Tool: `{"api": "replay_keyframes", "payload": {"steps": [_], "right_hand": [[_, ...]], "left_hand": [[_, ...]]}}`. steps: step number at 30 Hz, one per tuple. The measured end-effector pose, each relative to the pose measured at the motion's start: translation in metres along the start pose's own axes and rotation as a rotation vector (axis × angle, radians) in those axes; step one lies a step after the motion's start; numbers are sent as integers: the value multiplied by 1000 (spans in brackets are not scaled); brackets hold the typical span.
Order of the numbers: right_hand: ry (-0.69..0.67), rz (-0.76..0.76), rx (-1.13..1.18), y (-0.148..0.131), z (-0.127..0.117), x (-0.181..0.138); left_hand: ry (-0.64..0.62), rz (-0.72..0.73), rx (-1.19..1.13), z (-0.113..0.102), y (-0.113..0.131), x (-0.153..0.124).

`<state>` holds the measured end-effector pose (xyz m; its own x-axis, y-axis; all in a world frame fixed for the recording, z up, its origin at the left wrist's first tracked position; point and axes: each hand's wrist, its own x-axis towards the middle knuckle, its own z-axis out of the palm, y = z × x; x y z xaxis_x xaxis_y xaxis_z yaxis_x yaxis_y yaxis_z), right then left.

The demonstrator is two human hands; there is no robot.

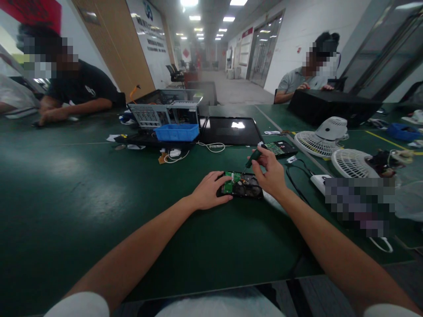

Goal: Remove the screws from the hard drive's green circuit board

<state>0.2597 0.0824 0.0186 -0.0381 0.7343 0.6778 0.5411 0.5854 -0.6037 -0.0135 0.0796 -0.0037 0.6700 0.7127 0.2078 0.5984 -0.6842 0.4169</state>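
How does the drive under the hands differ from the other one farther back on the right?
The near drive is pinned by the left hand, and the right hand holds a screwdriver to it; the far drive lies untouched. The near drive lies straight ahead; the far drive sits beside a fan grille. Both are dark, green board up.

We see a dark green counter (82,185) carrying a drive (245,190), a blue bin (176,132) against an open computer case (165,110), a black panel (231,130), white cables (175,155), and a fan (319,141) lying just beside another fan (350,164).
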Motion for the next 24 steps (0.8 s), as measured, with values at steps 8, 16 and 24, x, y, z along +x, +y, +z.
{"api": "replay_keyframes", "payload": {"steps": [8, 16, 24], "right_hand": [[50, -38, -90, -2, -2, 5], [53, -39, -57, -6, 2, 8], [-30, -52, 21, 2, -6, 23]], "left_hand": [[-6, -6, -14, 2, -3, 1], [11, 8, 27, 4, -1, 0], [24, 8, 37, 7, -3, 1]]}}
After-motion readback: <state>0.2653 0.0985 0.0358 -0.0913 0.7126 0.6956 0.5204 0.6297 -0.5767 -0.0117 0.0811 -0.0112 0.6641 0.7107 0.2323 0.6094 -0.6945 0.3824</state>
